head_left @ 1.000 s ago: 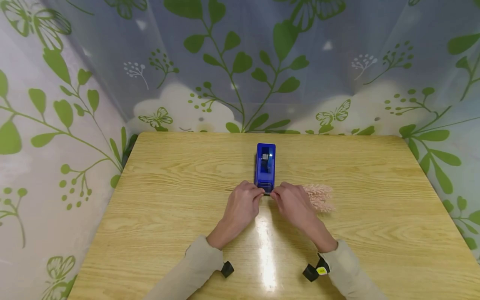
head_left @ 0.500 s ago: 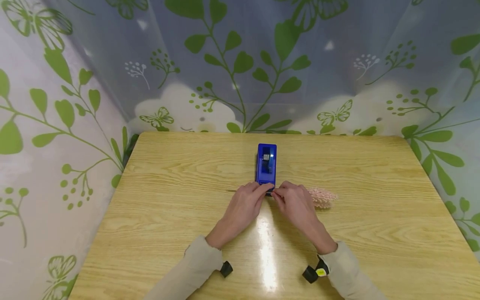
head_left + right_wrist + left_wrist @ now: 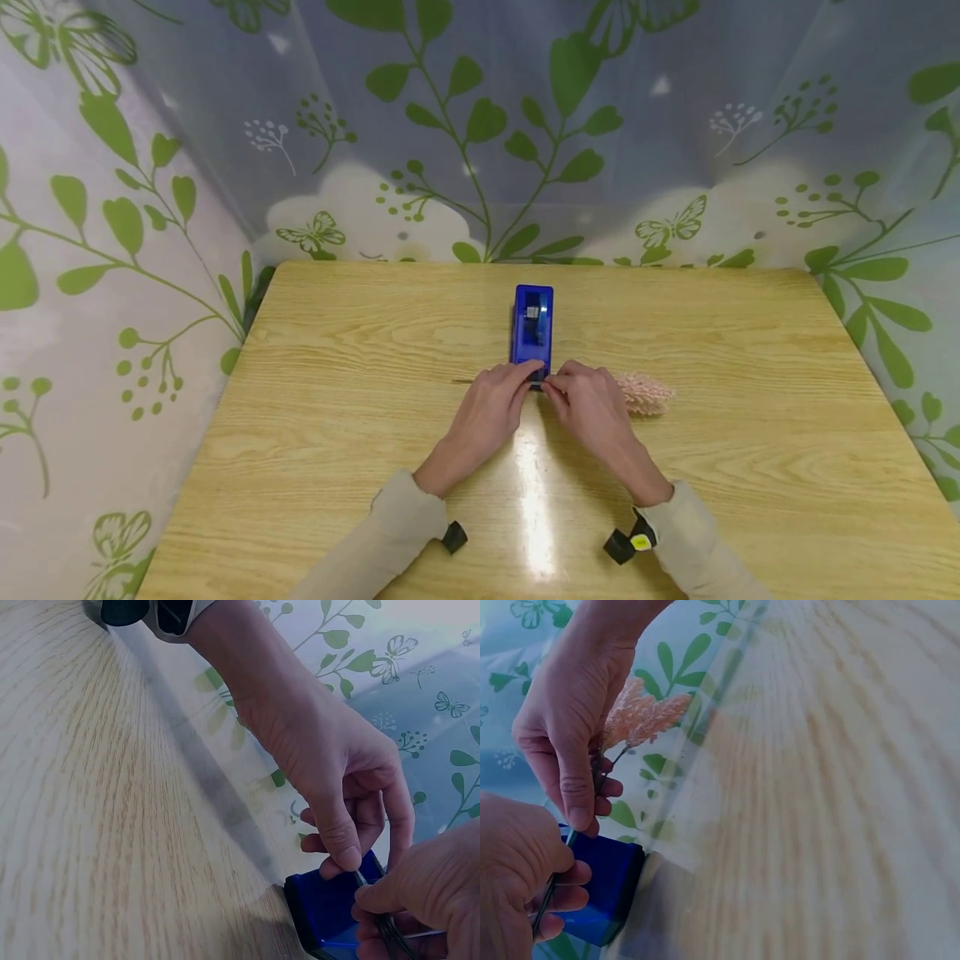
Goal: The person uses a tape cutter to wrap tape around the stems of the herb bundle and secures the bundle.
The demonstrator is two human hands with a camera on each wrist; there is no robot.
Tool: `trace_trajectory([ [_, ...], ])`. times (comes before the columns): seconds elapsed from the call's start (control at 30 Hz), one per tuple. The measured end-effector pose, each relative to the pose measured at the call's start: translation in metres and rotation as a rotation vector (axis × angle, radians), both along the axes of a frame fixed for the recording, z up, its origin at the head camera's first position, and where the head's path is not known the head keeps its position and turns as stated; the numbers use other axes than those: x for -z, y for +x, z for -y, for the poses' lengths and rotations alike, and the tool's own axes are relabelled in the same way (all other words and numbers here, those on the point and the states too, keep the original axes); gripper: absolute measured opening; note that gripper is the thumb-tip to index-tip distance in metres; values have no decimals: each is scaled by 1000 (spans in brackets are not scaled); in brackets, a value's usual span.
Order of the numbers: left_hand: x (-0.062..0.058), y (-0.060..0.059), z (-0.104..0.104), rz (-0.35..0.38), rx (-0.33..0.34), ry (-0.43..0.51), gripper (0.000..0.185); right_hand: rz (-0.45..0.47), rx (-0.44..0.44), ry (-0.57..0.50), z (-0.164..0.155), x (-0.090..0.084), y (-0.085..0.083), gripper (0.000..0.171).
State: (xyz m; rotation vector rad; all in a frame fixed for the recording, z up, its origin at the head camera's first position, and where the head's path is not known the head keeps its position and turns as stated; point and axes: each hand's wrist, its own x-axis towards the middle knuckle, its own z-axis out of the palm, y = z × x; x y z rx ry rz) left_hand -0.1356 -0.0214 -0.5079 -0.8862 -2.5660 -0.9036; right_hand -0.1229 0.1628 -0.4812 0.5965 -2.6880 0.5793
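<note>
Both hands meet at the near end of a blue tape dispenser (image 3: 532, 332) standing on the wooden surface (image 3: 337, 400), its long axis running straight away from the person. A thin dark stem (image 3: 562, 859) lies crosswise to that axis, spanning the dispenser's near edge. The left hand (image 3: 491, 408) pinches the stem on one side, thumb (image 3: 341, 844) pressed down over it. The right hand (image 3: 588, 404) pinches it on the other side, thumb and fingers curled round it. The stem's pink feathery tuft (image 3: 643, 392) trails beyond the right hand, resting on the surface. Neither hand is the nearer: each sits just beside the dispenser's cutting end. Whether any tape bridges the stem cannot be made out, since the fingers hide that spot.
</note>
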Motion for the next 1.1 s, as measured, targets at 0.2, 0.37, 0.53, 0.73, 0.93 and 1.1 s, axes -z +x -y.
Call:
trace_trajectory([
  [0.2, -1, 0, 0, 14, 5, 23, 34, -3, -1, -11, 0, 2, 0, 6],
  [0.37, -1, 1, -1, 29, 10, 43, 35, -26, -11, -13, 1, 6, -1, 6],
  [0.53, 0, 0, 0, 47, 6, 66, 36, -48, -14, -21, 2, 7, 0, 8],
  [0.73, 1, 0, 0, 94, 11, 116, 37, -50, -18, -19, 2, 8, -1, 8],
  [0.93, 0, 1, 0, 136, 12, 141, 37, -35, -24, -5, 0, 8, -3, 6],
  [1.1, 0, 0, -1, 160, 5, 143, 37, -23, -26, 15, -1, 7, -4, 4],
])
